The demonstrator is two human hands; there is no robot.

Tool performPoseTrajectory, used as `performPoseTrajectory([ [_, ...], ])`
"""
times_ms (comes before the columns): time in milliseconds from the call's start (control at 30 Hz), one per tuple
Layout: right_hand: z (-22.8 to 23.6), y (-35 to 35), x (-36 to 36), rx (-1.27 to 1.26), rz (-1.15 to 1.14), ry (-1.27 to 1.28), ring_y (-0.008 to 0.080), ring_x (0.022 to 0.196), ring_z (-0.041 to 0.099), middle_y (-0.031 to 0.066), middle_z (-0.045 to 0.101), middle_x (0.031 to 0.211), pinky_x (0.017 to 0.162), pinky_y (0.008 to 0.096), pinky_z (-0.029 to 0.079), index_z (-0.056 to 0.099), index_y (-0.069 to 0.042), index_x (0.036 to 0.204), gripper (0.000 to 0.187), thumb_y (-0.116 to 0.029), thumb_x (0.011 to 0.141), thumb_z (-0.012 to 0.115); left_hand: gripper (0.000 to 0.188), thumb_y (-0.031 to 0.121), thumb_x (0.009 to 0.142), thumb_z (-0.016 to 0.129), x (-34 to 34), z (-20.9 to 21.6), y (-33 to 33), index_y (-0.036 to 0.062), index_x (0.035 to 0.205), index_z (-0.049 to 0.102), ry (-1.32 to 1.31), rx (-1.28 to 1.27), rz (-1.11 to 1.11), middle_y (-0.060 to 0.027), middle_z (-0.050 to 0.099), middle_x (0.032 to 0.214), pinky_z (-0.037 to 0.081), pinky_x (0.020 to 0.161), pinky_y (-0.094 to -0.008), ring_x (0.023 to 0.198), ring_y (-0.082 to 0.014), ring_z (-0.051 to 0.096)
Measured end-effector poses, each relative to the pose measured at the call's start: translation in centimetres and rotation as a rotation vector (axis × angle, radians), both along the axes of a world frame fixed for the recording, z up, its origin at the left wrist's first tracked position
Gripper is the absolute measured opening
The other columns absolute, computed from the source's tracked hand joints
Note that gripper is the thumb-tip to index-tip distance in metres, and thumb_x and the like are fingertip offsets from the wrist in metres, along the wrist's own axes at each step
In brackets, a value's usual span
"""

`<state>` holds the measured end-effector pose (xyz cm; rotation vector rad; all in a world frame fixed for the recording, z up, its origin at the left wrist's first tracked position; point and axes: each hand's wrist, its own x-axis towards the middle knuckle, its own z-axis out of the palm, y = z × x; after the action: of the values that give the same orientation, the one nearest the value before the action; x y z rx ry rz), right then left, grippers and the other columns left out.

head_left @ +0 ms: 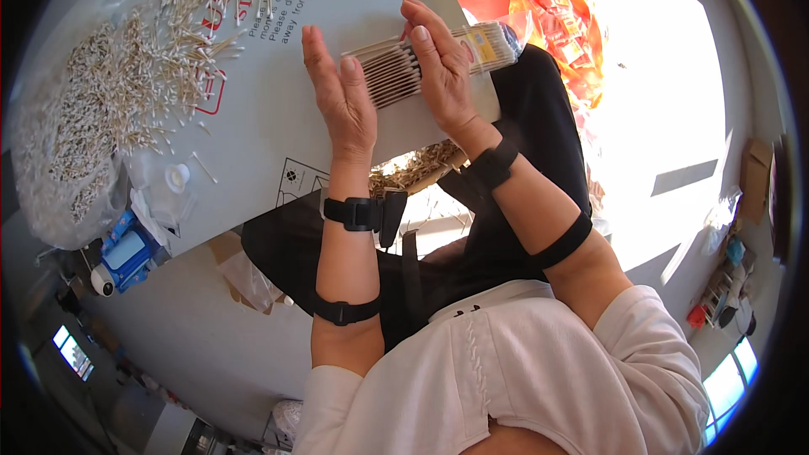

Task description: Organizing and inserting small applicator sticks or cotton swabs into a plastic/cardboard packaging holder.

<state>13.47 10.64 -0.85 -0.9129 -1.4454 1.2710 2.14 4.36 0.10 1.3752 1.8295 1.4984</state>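
A flat row of cotton swabs (pixel 389 76) lies between my hands near the grey table's edge. Its right end continues as a clear bag (pixel 486 46) with a yellow label, where more swabs show. My left hand (pixel 344 105) stands on edge at the row's left end, fingers stretched and thumb up. Across the middle, my right hand (pixel 445 72) rests against the row and bag with its fingers extended. Whether its hidden palm side presses on the swabs I cannot see. A small red bit shows by the right fingertips.
A big heap of loose cotton swabs (pixel 126 84) spills from a clear bag on the left of the table (pixel 261 126). Nearby are a small white ring (pixel 177 177) and a blue packet (pixel 131 248). Below my hands sits a container of brownish sticks (pixel 413 167). An orange bag (pixel 560 25) lies beyond my knee.
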Motion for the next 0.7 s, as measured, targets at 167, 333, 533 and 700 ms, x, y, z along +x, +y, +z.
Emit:
performPoseTrajectory([
  [167,-0.4,-0.2,-0.7,-0.006,-0.023,0.092,0.0290,0.128,0.051,0.0181,0.054,0.136,0.107,0.0339,0.039,0.055,0.004,0.128,0.036,-0.022,0.103,0.050,0.063,0.041,0.105,0.038,1.9,0.0,1.2,-0.0044,0.148,0.030,-0.372,0.067,0.094,-0.0216,0.031,0.153,0.022,0.117,-0.0414,0.143,-0.0283,0.031],
  [333,0.4,-0.4,-0.8,0.037,-0.016,0.024,0.0281,0.126,0.052,0.0179,0.055,0.135,0.106,0.0335,0.040,0.056,0.003,0.127,0.034,-0.021,0.102,0.051,0.064,0.042,0.105,0.038,1.5,-0.1,1.2,-0.0077,0.144,0.033,-0.507,0.176,0.152,-0.0223,0.037,0.147,0.026,0.116,-0.0417,0.139,-0.0290,0.035],
  [533,-0.3,-0.1,-0.8,-0.036,-0.037,0.099,0.0281,0.124,0.054,0.0179,0.056,0.133,0.104,0.0335,0.041,0.057,0.004,0.125,0.034,-0.021,0.102,0.051,0.068,0.045,0.104,0.038,0.9,0.0,1.2,-0.0090,0.144,0.032,-0.646,0.245,0.181,-0.0231,0.036,0.148,0.026,0.117,-0.0428,0.139,-0.0302,0.034],
  [700,-0.1,-0.4,-1.1,0.007,-0.062,0.028,0.0283,0.122,0.055,0.0174,0.057,0.131,0.103,0.0330,0.042,0.057,0.003,0.124,0.034,-0.023,0.103,0.051,0.071,0.048,0.104,0.038,1.0,-0.2,1.2,-0.0093,0.145,0.029,-0.608,0.206,0.128,-0.0234,0.033,0.150,0.024,0.118,-0.0430,0.142,-0.0312,0.031],
])
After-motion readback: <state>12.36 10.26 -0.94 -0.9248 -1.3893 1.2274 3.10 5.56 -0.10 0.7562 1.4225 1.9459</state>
